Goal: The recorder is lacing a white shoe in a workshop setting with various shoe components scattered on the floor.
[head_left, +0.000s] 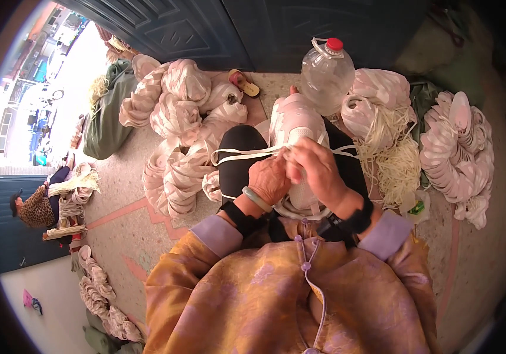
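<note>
Down in the head view, both hands meet over a stack of pale pink-and-white shoe insoles [293, 121] resting on the person's lap, on dark trousers. The left hand [269, 179], with a pale green bangle [256, 199] at the wrist, is curled beside the right hand [317, 168], the two touching; their fingers [295, 154] are pressed together, pinching a flat white tape [246, 153] that runs across the stack and loops out to the left. Black cuffs sit at both wrists below lilac sleeve ends of an ochre jacket.

Left of the lap, bundles of tied insoles [176, 118] lie heaped on the speckled floor [129, 206]. Just beyond the stack stands a clear plastic jug with a red cap [326, 74]. To the right lie loose cream strings [393, 156] and another fanned pile of insoles [459, 147]. At far left another person in a leopard-print top [33, 207] sits among more bundles.
</note>
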Demonstrator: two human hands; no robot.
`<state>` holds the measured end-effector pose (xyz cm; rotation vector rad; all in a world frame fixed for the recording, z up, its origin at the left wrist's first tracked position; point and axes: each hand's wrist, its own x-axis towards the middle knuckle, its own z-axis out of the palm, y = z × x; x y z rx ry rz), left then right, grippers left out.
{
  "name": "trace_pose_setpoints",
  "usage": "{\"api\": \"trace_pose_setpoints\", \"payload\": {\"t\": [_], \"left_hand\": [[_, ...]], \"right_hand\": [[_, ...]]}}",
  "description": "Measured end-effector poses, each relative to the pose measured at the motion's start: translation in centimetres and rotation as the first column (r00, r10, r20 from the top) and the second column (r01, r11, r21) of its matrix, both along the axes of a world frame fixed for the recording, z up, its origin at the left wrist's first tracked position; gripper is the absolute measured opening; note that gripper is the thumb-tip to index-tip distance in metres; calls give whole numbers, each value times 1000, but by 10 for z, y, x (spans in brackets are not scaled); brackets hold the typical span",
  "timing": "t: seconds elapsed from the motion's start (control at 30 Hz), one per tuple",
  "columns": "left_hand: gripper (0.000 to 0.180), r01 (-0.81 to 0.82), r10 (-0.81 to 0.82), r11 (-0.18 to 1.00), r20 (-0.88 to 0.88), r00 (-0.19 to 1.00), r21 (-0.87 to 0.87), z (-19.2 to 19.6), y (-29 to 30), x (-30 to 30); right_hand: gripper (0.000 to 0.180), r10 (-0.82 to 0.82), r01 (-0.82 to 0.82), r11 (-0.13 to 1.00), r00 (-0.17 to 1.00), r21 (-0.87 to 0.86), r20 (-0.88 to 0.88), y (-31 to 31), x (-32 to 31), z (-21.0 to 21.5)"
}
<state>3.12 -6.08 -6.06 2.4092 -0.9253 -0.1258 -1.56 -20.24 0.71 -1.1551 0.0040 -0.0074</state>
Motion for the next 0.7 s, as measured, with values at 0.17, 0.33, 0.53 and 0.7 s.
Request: {"api": "trace_pose_setpoints", "payload": {"t": [0.17, 0.33, 0.53, 0.7], "left_hand": [[34, -28, 35, 998, -137, 990, 52, 30, -4, -2], [34, -40, 46, 998, -166, 985, 39, 27, -2, -1], [31, -36, 37, 999, -143, 989, 16, 25, -5, -1], [28, -87, 75, 988, -101, 992, -125, 27, 1, 0]], "right_hand": [[20, 27, -97, 959, 967, -265, -254, -54, -91, 0], [21, -356, -11, 769, 824, -639, -441, -146, -206, -26], [22, -461, -295, 467, 724, -834, -514, -225, -356, -151], [17, -303, -62, 385, 934, -921, -190, -162, -213, -108]]}}
